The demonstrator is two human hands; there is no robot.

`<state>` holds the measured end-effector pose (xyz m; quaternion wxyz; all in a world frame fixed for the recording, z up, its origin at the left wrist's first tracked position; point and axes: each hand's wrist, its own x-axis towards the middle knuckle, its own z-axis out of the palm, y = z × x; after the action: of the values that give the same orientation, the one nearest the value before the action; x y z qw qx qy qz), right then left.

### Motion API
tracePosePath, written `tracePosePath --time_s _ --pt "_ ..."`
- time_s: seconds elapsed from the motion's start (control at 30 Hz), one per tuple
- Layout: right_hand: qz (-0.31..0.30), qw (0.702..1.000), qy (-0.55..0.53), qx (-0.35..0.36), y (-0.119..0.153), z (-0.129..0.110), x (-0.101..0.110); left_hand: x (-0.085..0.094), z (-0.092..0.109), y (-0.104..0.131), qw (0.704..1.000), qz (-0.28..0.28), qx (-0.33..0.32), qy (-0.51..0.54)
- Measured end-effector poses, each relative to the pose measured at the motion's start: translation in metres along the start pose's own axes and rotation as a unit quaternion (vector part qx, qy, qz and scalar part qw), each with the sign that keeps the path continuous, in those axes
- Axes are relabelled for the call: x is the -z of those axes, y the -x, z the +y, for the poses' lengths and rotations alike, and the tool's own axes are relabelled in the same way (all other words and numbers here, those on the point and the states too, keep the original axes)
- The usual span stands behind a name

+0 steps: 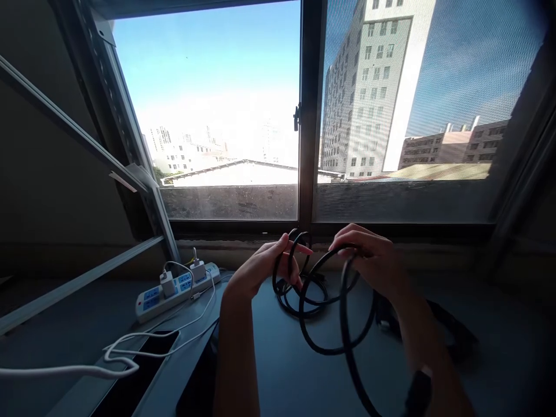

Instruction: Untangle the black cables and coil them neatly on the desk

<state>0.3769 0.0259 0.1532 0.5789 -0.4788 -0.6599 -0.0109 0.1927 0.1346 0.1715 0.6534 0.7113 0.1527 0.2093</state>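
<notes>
A long black cable (324, 350) hangs in loose loops between my two hands above the grey table. My left hand (266, 265) has its thumb over part of the loops, its fingers reaching through them. Higher and to the right, my right hand (369, 255) pinches the cable from above with bent fingers. Below the hands, further coils of the cable lie on the tabletop. One thick length runs from my right hand down past the bottom edge of the view.
At left a white power strip (143, 313) holds two white chargers with white cords (191, 333). A dark phone-like device (145, 362) lies in front of it. A dark object (452, 327) lies beside my right forearm. Behind the table stands a window (306, 197); metal bars (82, 284) cross the left side.
</notes>
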Motion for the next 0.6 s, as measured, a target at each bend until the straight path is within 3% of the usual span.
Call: tracePosePath --time_s 0.3,0.43,0.6 --pt "-0.02 0.993 0.1 0.065 0.001 0.008 -0.008 -0.008 0.002 0.001 0.996 -0.028 -0.016 -0.086" --pt "-0.039 0.992 0.099 0.063 0.001 0.01 -0.015 -0.008 0.003 0.004 0.995 -0.024 -0.013 -0.095" --pt "-0.022 0.994 0.088 0.061 0.002 0.007 -0.024 -0.009 0.004 0.006 0.991 -0.066 -0.008 -0.119"
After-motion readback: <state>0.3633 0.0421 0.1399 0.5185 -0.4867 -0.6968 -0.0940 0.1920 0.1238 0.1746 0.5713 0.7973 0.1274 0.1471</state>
